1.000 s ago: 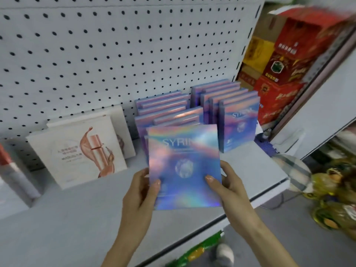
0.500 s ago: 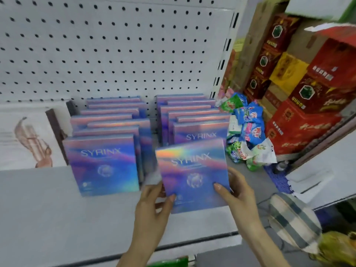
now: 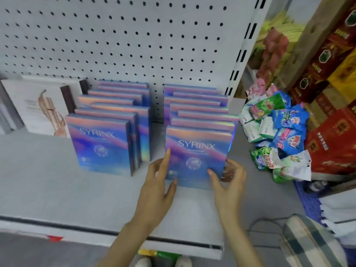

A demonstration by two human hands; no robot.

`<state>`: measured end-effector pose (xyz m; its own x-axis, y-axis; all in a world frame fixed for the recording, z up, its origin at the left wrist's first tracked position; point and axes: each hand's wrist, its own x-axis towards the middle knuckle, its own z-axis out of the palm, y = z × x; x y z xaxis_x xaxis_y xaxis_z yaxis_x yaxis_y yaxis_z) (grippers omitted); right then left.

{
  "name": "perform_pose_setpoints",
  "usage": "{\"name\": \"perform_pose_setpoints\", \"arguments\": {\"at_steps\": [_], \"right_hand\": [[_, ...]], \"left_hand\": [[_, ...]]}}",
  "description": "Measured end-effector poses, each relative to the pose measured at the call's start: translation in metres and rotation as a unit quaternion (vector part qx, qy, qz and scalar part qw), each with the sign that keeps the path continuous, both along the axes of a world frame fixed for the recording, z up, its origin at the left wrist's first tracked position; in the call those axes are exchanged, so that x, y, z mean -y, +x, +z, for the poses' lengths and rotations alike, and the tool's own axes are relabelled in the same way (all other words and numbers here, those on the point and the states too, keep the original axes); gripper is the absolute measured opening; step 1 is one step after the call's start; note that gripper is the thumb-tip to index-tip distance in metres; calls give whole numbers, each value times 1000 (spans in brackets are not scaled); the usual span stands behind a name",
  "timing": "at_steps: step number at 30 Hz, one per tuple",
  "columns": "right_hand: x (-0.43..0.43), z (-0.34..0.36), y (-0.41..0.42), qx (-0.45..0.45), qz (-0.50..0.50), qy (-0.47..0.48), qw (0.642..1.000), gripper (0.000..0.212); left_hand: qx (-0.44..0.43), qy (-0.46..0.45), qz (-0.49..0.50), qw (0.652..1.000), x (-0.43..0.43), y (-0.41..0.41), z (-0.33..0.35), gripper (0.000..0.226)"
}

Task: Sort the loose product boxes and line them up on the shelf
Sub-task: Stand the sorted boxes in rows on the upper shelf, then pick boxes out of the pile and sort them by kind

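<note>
At the far left, a white flat carton printed with a cosmetic picture stands against the white pegboard. Next to it, a left row of holographic boxes stands upright on the grey metal shelf.

The left hand lays straight fingers along the left edge of the holographic blue-and-purple cardboard box. This box stands upright at the front of the right row, touching the one behind. The right hand pinches its lower right corner, with the thumb on the face and the fingers curled behind.

The box looks light, stiff and glossy, so probably slippery. Holding it by both side edges should suit it best. To its right lies a heap of crinkly sachets.
</note>
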<state>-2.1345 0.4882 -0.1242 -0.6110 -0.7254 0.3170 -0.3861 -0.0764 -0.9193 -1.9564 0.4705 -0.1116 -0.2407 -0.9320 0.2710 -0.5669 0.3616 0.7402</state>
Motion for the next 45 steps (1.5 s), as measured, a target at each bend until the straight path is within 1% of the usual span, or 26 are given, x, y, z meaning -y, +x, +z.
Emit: {"name": "perform_pose_setpoints", "arguments": {"at_steps": [3, 6, 9, 13, 16, 17, 18, 20, 22, 23, 28, 31, 33, 36, 40, 45], "right_hand": [[6, -1, -3, 9, 10, 6, 1000, 52], [4, -3, -2, 11, 15, 7, 1000, 42], [3, -8, -1, 23, 15, 45, 999, 39], [-4, 0, 3, 3, 3, 92, 996, 45], [-21, 11, 19, -67, -36, 95, 993, 53], [-30, 16, 30, -81, -29, 90, 992, 53], [-40, 20, 45, -80, -2, 90, 993, 52], [-66, 29, 87, -44, 95, 115, 988, 47], [-97, 28, 138, -22, 196, 146, 970, 42], [-114, 23, 164, -25, 236, 160, 958, 41], [-198, -13, 288, -52, 378, 221, 897, 43], [-236, -20, 352, -62, 459, 235, 854, 42], [-247, -15, 389, -73, 504, 240, 826, 44], [-243, -8, 439, -58, 541, 247, 801, 47], [-220, -2, 508, -81, 589, 264, 760, 48], [-182, -8, 592, -102, 616, 242, 743, 49]], "left_hand": [[39, -19, 4, 999, 2, 3, -4, 83], [57, -15, 9, 998, 4, 3, -5, 90], [76, -2, 6, 997, 3, 5, -3, 90], [58, 9, 16, 998, -9, 20, 5, 79], [46, 16, 39, 998, -29, 52, 13, 68], [43, 21, 46, 998, -39, 67, 13, 64], [30, 35, 54, 997, -50, 84, 13, 58], [-36, 89, 78, 992, -79, 124, 13, 45], [-95, 135, 104, 981, -116, 169, 10, 36], [-104, 147, 119, 976, -138, 193, 6, 35], [-96, 216, 173, 956, -263, 313, -23, 38], [-89, 245, 237, 936, -328, 375, -37, 42], [-88, 254, 281, 921, -355, 410, -37, 41], [-92, 236, 332, 909, -369, 456, -30, 37], [-94, 209, 374, 899, -365, 513, -25, 31], [-119, 214, 403, 882, -342, 577, -34, 36]]}}
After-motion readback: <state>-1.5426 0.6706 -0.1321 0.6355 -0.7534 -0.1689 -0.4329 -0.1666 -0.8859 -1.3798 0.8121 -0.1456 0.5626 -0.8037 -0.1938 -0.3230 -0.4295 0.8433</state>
